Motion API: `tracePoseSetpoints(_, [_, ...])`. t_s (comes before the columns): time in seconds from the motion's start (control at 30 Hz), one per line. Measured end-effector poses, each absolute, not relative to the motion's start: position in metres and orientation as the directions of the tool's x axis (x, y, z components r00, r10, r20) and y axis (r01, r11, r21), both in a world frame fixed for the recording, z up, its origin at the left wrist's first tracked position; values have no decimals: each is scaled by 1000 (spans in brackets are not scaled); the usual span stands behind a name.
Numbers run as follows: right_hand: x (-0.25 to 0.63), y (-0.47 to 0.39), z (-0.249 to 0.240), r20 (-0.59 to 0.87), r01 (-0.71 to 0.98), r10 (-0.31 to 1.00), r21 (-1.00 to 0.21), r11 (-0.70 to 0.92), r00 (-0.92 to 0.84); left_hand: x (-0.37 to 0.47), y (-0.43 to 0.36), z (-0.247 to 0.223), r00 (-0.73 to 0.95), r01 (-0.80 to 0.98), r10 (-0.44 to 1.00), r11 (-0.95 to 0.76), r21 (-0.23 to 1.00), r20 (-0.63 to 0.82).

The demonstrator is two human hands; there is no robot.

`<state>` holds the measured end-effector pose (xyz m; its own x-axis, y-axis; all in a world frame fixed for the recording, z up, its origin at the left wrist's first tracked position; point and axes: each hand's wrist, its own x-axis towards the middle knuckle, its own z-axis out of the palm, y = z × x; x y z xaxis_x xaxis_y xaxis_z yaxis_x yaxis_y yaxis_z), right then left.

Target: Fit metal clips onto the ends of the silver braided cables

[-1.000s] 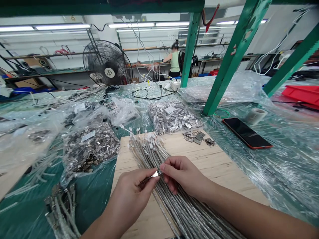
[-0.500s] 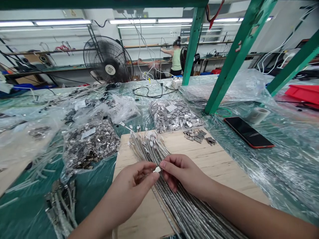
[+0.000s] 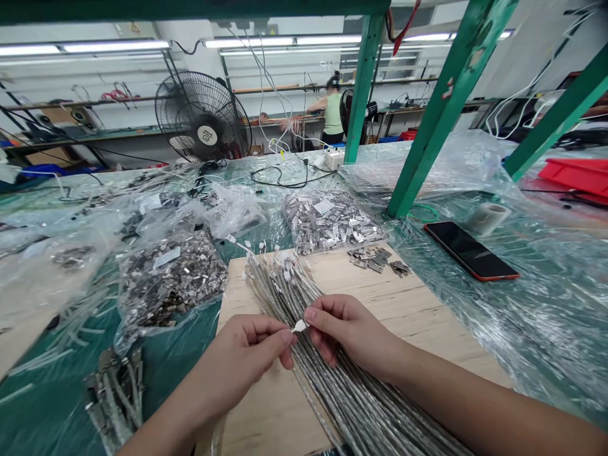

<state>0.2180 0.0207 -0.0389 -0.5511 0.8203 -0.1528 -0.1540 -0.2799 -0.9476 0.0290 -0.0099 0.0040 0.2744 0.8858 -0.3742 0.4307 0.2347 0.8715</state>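
Between the fingertips of both hands is a small white connector (image 3: pixel 301 325) with a narrow pale tip toward the left. My left hand (image 3: pixel 247 364) pinches that tip with thumb and forefinger. From the other side, my right hand (image 3: pixel 349 332) grips the connector's right end between thumb and index finger. Below them a thick bundle of silvery cables (image 3: pixel 361 399) runs across the wooden board (image 3: pixel 418 316); white connectors cap many of its far ends. Whether the held connector sits on one of these cables is hidden by my fingers.
Loose metal pieces (image 3: pixel 373 258) lie on the board's far corner. Behind are plastic bags of metal parts (image 3: pixel 332 221), another bag (image 3: pixel 175 278) at left, and a green post (image 3: pixel 427 114). A phone (image 3: pixel 470 250) and a tape roll (image 3: pixel 488 218) lie right; short cables (image 3: pixel 116 399) front left.
My left fingers have shifted slightly left and down along the connector, baring more of it and its tip. My right hand keeps its pinch. The view has shifted a little.
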Motion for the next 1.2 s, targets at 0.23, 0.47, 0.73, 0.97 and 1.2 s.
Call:
tracePoseSetpoints(0.23, [218, 20, -36, -135, -170, 823, -948, -270, -552, 26, -9, 1, 301, 383, 864, 278, 881, -403])
tracePoseSetpoints(0.47, [216, 21, -41, -160, -179, 824, -937, -300, -544, 32, -10, 2, 240, 428, 903, 232, 874, -357])
tracePoseSetpoints(0.73, [217, 20, -40, -155, -135, 805, -951, -279, -572, 36, -9, 3, 226, 455, 922, 186, 871, -315])
tracePoseSetpoints(0.97, [222, 15, -30, -135, 46, 774, -990, -136, -618, 32, -15, 8, 294, 534, 888, 153, 832, -352])
tracePoseSetpoints(1.2, [221, 17, -31, -156, 59, 800, -987, -150, -580, 30, -15, 7, 292, 593, 908, 74, 802, -300])
